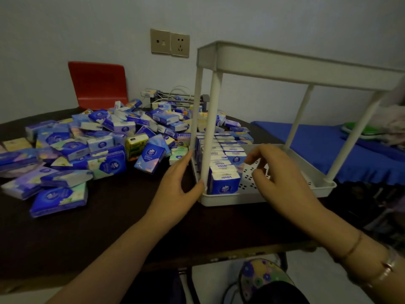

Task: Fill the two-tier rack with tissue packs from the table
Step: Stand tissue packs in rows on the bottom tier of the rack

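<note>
My left hand (175,183) lies flat and spread against the near left corner of the rack (258,195), I'd say to steady it, while my right hand (282,176) hovers loosely curled, empty, above the lower tier. Two rows of tissue packs (223,183) stand upright along its left side; loose packs (92,148) heap the desk (109,227), far left.

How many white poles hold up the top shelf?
4: two poles at the rack's left end, two at its right end.
</note>
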`<state>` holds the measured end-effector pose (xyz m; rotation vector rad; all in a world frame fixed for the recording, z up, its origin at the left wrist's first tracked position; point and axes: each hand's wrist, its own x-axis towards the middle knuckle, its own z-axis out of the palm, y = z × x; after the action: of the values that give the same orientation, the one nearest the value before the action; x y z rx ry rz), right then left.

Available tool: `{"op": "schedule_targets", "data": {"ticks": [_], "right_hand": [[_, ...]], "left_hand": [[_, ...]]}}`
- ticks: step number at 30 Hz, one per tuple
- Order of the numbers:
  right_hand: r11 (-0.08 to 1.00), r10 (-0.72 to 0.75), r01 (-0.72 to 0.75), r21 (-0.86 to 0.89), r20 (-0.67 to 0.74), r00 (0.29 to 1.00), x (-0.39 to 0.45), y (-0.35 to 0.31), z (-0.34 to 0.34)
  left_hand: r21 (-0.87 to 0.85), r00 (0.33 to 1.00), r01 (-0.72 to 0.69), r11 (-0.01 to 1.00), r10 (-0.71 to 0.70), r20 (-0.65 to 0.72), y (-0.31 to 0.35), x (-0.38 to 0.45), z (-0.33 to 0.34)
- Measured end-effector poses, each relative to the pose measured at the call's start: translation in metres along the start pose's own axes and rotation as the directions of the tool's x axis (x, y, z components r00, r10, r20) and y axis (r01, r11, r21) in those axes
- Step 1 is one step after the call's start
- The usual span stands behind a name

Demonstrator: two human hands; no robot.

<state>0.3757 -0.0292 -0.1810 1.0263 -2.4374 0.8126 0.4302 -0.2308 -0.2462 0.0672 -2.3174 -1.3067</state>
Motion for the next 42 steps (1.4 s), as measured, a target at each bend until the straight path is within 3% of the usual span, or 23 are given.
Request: {"op": "schedule_targets", "data": {"ticks": [7,10,12,15,19,23,25,30,33,35,38,42], "right_hand": [[0.959,-0.228,0.208,0.191,0.086,0.970,0.004,-0.068,0.033],[0.945,-0.254,0.225,0.238,0.096,0.962,0.017,-0.085,0.074],[0.948,-0.210,0.182,0.260,0.086,0.974,0.032,-0.092,0.106],[0.972,-0.079,0.063,0.228,0.065,0.995,0.060,-0.099,0.149],[0.991,0.118,-0.121,0.053,0.056,0.991,0.085,-0.101,0.186],[0.986,0.155,-0.148,-0.073,0.099,0.983,0.091,-0.095,0.200],[0.990,0.125,-0.119,-0.072,0.087,0.988,0.089,-0.091,0.199],[0.997,0.067,-0.069,-0.039,-0.033,0.997,0.082,-0.092,0.193],[0.979,0.093,-0.080,0.186,-0.066,0.993,0.079,-0.091,0.191],[0.913,0.177,-0.147,0.379,-0.045,0.983,0.079,-0.089,0.187],[0.810,0.272,-0.212,0.547,-0.029,0.962,0.082,-0.083,0.184],[0.682,0.293,-0.202,0.703,-0.009,0.956,0.082,-0.085,0.183]], "left_hand": [[0.192,0.950,-0.026,0.981,0.084,-0.300,-0.013,-0.005,-0.024],[0.281,0.918,-0.032,0.959,0.139,-0.371,-0.021,-0.016,-0.046],[0.398,0.906,0.011,0.917,0.160,-0.392,-0.027,-0.020,-0.067],[0.618,0.915,0.108,0.778,0.165,-0.367,-0.036,-0.015,-0.097],[0.756,0.954,0.254,0.603,-0.029,-0.297,-0.049,0.005,-0.116],[0.852,0.964,0.260,0.455,-0.076,-0.254,-0.063,0.010,-0.108],[0.863,0.962,0.266,0.430,-0.056,-0.268,-0.065,0.010,-0.103],[0.817,0.944,0.250,0.519,0.058,-0.326,-0.059,0.008,-0.106],[0.718,0.934,0.162,0.676,0.129,-0.333,-0.059,0.002,-0.108],[0.559,0.904,0.088,0.824,0.170,-0.393,-0.059,0.001,-0.108],[0.265,0.865,0.046,0.963,0.095,-0.494,-0.056,0.002,-0.110],[0.095,0.887,0.029,0.995,0.018,-0.462,-0.056,0.001,-0.109]]}}
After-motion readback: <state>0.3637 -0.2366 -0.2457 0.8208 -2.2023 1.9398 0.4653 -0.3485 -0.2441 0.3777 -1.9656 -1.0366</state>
